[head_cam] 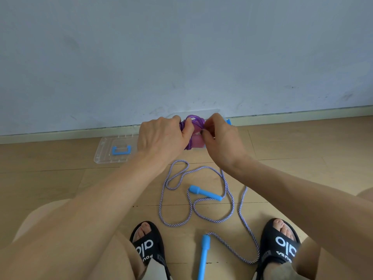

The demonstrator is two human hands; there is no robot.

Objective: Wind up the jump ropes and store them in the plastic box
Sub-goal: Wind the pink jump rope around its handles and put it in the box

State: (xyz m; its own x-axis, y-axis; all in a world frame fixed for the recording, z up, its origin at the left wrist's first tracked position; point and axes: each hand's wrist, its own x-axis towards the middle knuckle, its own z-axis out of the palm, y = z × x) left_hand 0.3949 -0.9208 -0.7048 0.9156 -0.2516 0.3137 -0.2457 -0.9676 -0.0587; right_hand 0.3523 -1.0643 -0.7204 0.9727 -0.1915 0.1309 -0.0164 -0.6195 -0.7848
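Left of hands (161, 136), clear lid (107, 152)

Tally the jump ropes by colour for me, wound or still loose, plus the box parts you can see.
Purple rope, wound, gripped by left hand and right hand: 1
Blue-handled striped rope, loose on floor: 1
Clear lid: 1
Plastic box, mostly hidden behind the hands: 1
Total: 4

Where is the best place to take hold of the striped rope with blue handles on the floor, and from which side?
Probably the near blue handle of the striped rope: rigid, lying flat between the feet, free of the loops. Come from above, fingers across its length.
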